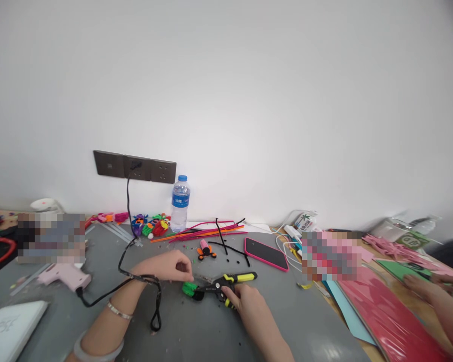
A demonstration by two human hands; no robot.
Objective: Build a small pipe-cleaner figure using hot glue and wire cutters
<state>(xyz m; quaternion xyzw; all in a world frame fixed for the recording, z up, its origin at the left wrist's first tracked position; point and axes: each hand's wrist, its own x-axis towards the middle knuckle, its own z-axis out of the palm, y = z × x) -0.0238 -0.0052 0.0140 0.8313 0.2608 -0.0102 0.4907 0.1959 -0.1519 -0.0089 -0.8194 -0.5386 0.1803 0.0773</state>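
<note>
My right hand [245,300] grips the black and yellow handles of a pair of pliers [230,281] low over the grey mat [196,327]. The pliers' jaws point left toward a small green pipe-cleaner piece [189,288]. My left hand [169,266] is closed in a pinch just above that green piece, with its fingertips by the pliers' tip. A black cord [143,278] runs under my left wrist.
A pink glue gun [66,275] lies at the left, its cord running to the wall sockets [136,168]. A water bottle [180,202], pipe cleaners [207,232], small colourful figures [153,225] and a pink-cased phone [266,253] lie behind. Another person's hand [419,286] rests on red and green sheets [385,311] at the right.
</note>
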